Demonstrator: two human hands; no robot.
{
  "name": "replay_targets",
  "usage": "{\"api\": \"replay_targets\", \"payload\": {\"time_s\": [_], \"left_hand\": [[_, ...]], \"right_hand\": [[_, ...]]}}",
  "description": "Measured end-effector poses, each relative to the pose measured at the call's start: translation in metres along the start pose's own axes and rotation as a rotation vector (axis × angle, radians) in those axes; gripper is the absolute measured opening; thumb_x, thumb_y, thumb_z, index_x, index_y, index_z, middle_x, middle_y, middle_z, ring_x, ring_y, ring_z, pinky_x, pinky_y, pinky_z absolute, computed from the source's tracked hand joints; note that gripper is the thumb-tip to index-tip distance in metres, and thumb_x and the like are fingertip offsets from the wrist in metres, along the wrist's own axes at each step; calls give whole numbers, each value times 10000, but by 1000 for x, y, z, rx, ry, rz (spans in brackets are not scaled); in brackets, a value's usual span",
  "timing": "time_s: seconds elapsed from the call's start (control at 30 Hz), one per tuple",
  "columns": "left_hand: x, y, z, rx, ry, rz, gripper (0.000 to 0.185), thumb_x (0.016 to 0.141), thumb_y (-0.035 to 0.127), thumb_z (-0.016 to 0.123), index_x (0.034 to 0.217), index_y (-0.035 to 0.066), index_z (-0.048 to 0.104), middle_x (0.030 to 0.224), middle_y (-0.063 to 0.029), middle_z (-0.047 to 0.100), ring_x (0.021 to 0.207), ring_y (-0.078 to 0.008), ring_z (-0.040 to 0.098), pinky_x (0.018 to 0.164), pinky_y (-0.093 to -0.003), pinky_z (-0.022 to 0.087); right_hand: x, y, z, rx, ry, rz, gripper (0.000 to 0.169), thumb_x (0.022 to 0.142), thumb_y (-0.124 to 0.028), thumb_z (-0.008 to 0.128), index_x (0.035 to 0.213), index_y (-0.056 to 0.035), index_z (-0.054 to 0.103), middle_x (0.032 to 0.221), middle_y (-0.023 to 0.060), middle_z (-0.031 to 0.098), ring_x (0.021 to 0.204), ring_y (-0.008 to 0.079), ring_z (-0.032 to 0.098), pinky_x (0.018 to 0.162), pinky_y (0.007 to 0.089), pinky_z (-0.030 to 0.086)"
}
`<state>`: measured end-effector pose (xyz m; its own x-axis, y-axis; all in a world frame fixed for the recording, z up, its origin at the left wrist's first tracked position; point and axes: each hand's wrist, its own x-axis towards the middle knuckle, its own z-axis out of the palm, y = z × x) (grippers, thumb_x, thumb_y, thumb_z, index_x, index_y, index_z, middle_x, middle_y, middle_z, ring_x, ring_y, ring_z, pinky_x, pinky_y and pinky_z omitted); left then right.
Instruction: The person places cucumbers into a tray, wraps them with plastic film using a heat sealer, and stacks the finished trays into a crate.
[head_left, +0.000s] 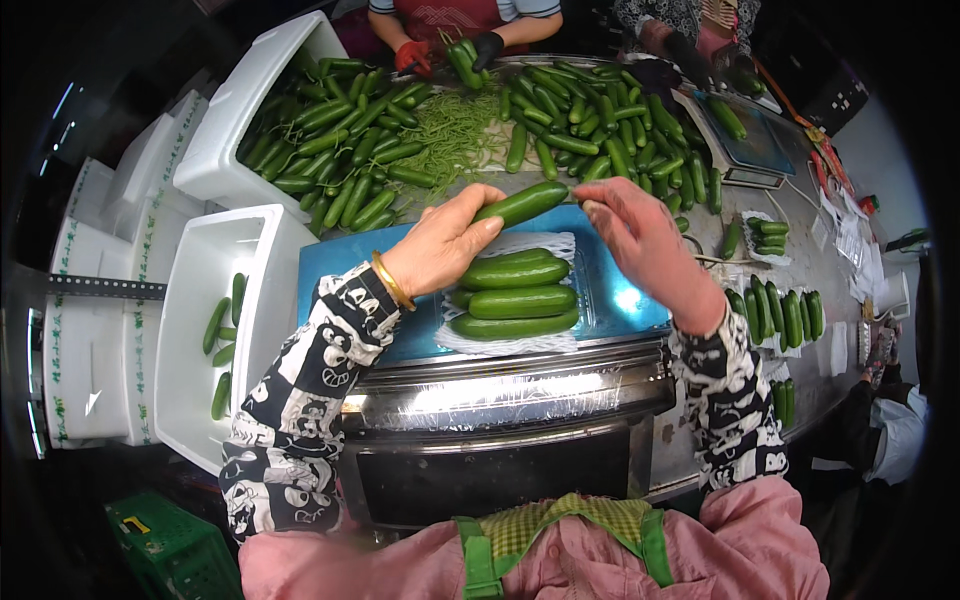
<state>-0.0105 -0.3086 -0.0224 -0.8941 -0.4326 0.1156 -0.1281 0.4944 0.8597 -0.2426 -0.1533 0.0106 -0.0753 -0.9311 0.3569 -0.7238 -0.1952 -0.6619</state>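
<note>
My left hand (442, 240), with a gold bangle at the wrist, grips a cucumber (531, 204) by its left end. Its far end points towards my right hand (645, 240), which looks covered by a pink glove. The right fingertips are bunched just beside the cucumber's tip; whether they pinch something small is not clear. Below the held cucumber, several cucumbers (523, 301) lie stacked crosswise on white foam netting (502, 346). That bundle rests on the blue platform (375, 300) of a metal scale.
A cucumber heap (600, 112) and thin green trimmings (454, 131) cover the table's far side. White foam boxes (259, 97) stand left, one holding several cucumbers (217, 326). Netted cucumber packs (784, 311) and another scale (742, 139) lie right. Two people work opposite; a gloved hand (414, 58) shows.
</note>
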Motion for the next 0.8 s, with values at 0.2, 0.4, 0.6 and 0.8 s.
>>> {"api": "replay_targets", "payload": {"time_s": [0.2,0.4,0.6,0.8], "left_hand": [[-4,-17,11,111,-6,-65,289,1008,277,583,1242,107,574,988,-118,687,908,-330,646,884,-468,414],[-5,-3,7,231,-45,-29,294,987,302,610,1210,111,624,1026,-121,703,935,-313,659,903,-408,398],[0,4,16,412,15,51,414,974,374,643,1296,114,626,1043,-127,715,914,-300,654,895,-389,381],[7,11,12,506,-172,15,368,1001,325,599,1323,150,631,1114,-58,651,1021,-234,592,914,-392,317]], "right_hand": [[20,41,15,380,-457,324,251,982,-93,574,1200,12,643,976,61,706,900,110,594,865,280,485],[45,45,24,317,-755,261,322,972,-108,587,1278,-18,629,1054,27,705,952,87,580,892,263,463],[59,44,33,138,-779,275,181,983,-129,580,1083,6,646,975,35,680,882,89,555,822,287,467],[46,48,33,266,-540,233,191,991,-161,558,1089,-10,624,868,99,660,831,178,602,780,338,479]]}}
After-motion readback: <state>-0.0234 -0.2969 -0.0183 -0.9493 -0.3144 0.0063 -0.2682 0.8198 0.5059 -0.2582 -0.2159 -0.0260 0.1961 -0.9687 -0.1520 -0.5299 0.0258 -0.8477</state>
